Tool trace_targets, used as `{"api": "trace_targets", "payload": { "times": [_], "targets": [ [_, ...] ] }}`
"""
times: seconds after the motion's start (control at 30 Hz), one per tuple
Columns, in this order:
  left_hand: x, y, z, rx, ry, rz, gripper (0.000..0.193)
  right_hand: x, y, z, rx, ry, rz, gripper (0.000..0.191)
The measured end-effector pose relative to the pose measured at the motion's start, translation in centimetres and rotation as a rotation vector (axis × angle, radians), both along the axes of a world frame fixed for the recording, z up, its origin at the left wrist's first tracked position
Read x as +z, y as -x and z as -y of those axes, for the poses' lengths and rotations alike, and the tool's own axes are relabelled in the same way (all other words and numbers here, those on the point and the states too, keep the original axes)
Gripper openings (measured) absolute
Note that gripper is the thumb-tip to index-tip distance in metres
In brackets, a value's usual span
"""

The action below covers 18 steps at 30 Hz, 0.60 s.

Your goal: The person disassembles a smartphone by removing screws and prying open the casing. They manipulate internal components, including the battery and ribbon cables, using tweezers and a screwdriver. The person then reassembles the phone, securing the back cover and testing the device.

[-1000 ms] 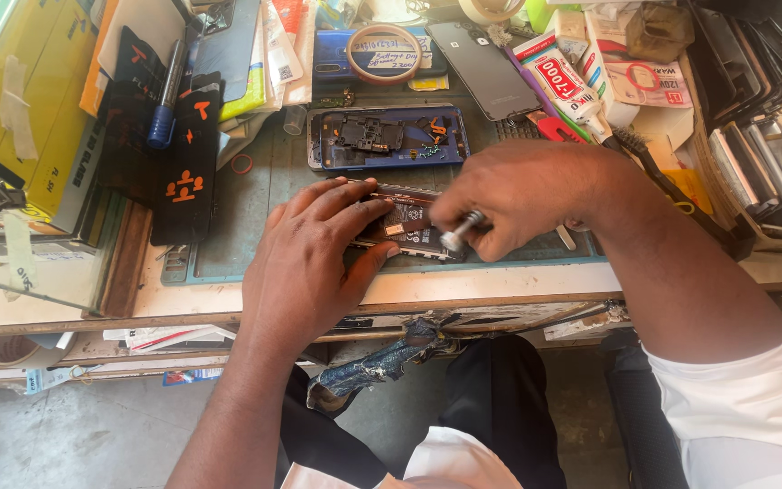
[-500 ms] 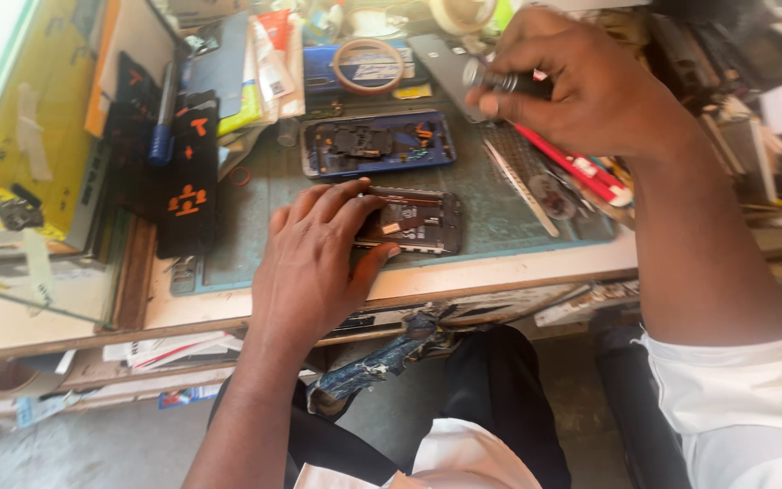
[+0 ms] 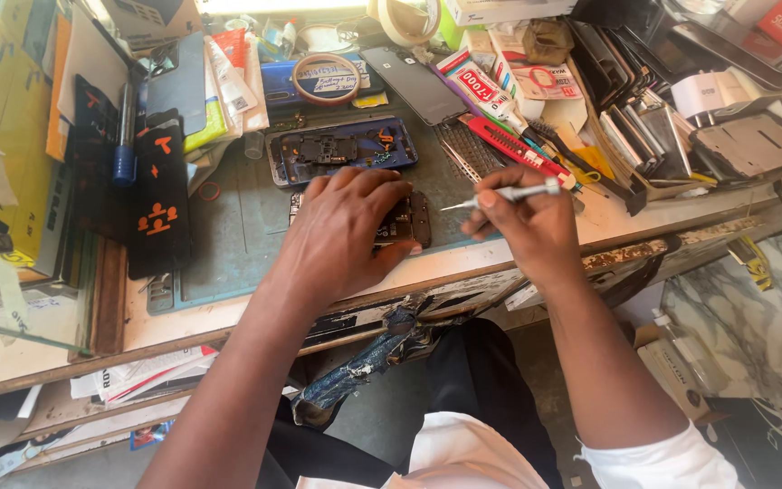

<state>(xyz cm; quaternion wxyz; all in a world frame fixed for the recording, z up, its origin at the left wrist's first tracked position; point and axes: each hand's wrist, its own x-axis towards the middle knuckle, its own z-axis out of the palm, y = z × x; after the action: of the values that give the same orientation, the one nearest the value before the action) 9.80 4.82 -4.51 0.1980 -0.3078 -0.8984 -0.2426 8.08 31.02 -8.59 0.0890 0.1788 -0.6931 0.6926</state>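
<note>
**Tool returned to the opened phone; left hand steadies the unit**

The left hand point(image 3: 341, 231) lies flat over the opened phone point(image 3: 405, 220), fingers spread and pressing it down onto the grey-green work mat point(image 3: 228, 226). It pins the unit rather than closing around it. The phone sits at the front edge of the mat, just behind the bench edge, with only its right end visible past the fingers.

The right hand point(image 3: 522, 217) pinches a thin silver screwdriver point(image 3: 509, 193) between thumb and fingertips. The tip points left toward the phone's exposed end, near it but apart from it. Half a second ago this hand was raised over the clutter at the back of the bench; it has now come back down beside the phone with the tool levelled. One second ago it worked directly at the unit.

Judgement: the reach to the rear looks like a tool or part exchange, and work on the phone is about to resume.

A blue phone frame point(image 3: 341, 149) lies just behind the left hand. A tape roll point(image 3: 326, 79) sits further back
</note>
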Motion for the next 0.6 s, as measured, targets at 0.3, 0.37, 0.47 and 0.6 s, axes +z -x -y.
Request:
{"api": "trace_targets", "payload": {
  "times": [0.3,0.37,0.47,0.6],
  "targets": [
    [-0.8,0.0,-0.1,-0.02,-0.029,-0.009,0.056,-1.4,-0.5,0.1,0.045,-0.065,-0.099,0.024],
    [-0.8,0.1,-0.1,-0.008,-0.035,-0.006,0.055,-0.9,-0.3,0.3,-0.084,-0.198,-0.097,0.03],
    [-0.8,0.0,0.0,-0.009,-0.044,-0.007,0.053,0.9,0.5,0.8,-0.337,-0.714,-0.053,0.044],
    [-0.8,-0.1,0.1,-0.008,-0.051,0.002,0.052,3.1,1.0,3.4,-0.438,-1.198,-0.017,0.058]
  ]
}}
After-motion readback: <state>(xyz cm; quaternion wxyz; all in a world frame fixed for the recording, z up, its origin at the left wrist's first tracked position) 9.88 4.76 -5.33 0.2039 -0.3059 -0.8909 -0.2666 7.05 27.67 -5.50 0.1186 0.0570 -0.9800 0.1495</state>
